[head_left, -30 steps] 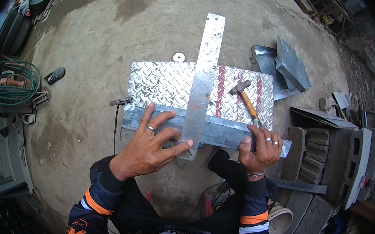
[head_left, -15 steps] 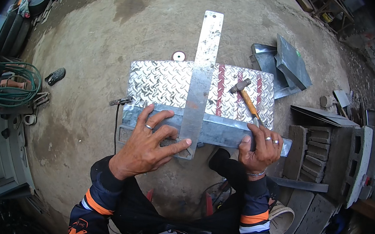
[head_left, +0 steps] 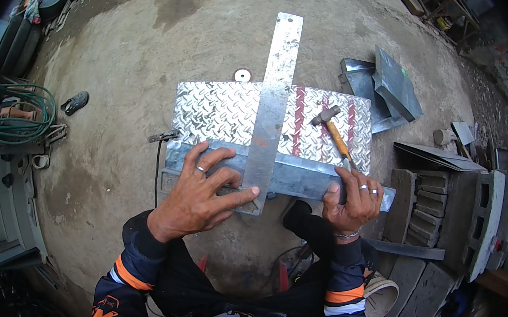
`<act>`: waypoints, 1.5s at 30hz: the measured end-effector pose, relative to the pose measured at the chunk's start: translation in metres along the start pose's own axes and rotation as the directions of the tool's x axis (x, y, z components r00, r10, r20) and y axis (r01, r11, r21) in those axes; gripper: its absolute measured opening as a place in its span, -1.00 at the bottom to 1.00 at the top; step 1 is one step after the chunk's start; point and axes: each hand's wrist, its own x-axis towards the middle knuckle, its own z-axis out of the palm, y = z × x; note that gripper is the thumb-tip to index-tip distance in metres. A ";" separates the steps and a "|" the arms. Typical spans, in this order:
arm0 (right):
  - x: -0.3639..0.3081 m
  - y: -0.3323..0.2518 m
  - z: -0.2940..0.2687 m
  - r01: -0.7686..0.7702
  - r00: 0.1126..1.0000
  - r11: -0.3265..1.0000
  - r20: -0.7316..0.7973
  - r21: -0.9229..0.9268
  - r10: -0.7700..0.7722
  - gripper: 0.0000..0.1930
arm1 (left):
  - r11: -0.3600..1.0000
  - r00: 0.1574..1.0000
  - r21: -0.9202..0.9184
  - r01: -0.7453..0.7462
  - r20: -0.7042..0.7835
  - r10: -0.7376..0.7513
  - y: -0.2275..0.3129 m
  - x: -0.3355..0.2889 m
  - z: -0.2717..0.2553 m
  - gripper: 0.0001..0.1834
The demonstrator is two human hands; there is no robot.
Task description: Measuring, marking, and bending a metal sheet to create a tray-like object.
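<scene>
A bent grey sheet-metal strip lies crosswise along the near side of a checkered metal plate. Across both runs a long flat steel ruler with a hole at its far end. My left hand bears down with fingers spread over the strip's left part, its thumb tip pinning the ruler near its close end. At the strip's right end my right hand is closed, thumb on top. A small silvery tip shows beside its fingers; its kind is unclear. Just beyond rests a hammer with a yellow-brown handle.
Folded sheet-metal pieces lie on the concrete floor beyond the plate's right corner. Concrete blocks are stacked at right. A dark clamp with a cable touches the plate's left edge. A round disc lies behind. Coiled green hose sits far left.
Almost nothing differs. The ruler and my left hand have shifted very slightly away from me; my right hand stays in place.
</scene>
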 end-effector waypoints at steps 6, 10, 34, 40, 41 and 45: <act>0.000 0.000 0.001 -0.003 1.000 1.000 -0.001 0.002 0.003 -0.72 | 0.999 1.000 -0.035 -0.003 0.007 0.003 -0.001 0.003 -0.004 -0.30; -0.001 0.000 0.000 -0.003 1.000 1.000 0.003 0.003 0.003 -0.71 | 0.998 0.999 -0.065 0.018 0.045 -0.015 0.001 0.005 -0.008 -0.30; 0.004 -0.064 0.014 -0.038 0.999 0.942 -0.020 0.333 0.048 -0.62 | 1.000 0.998 -0.014 -0.021 0.060 0.022 0.001 -0.003 -0.002 -0.29; 0.005 -0.065 0.018 0.014 1.000 0.968 -0.015 0.250 -0.011 -0.52 | 0.999 1.000 -0.014 -0.029 -0.011 0.028 -0.002 -0.005 0.000 -0.30; 0.004 -0.063 0.017 0.015 1.000 0.968 -0.016 0.249 -0.012 -0.52 | 0.999 0.999 -0.008 -0.032 -0.004 0.032 -0.001 -0.002 0.001 -0.30; 0.004 -0.059 0.016 0.009 1.000 0.964 -0.001 0.267 -0.009 -0.52 | 0.999 0.999 -0.003 -0.035 0.005 0.035 -0.001 0.001 0.001 -0.29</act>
